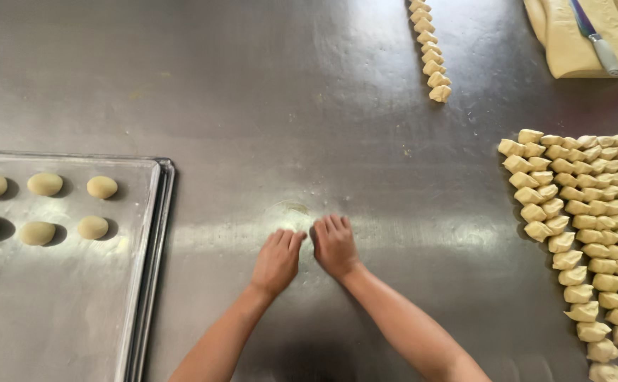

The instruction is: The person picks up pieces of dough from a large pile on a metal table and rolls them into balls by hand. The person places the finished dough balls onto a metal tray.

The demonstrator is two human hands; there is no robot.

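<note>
Here, the left hand (276, 260) and right hand (335, 245) press palm-down, side by side, on the steel surface (287, 106); whether either grip covers dough cannot be told. Round dough balls (45, 184) sit on the metal baking tray (61, 304) at left, cut pale dough pieces (592, 212) in rows at right.

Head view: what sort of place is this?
Most likely a bakery or commercial kitchen. The steel table holds rows of cut dough pieces, a tray of shaped dough balls, and a knife lying on a dough slab. Both hands press flat on the table.
</note>
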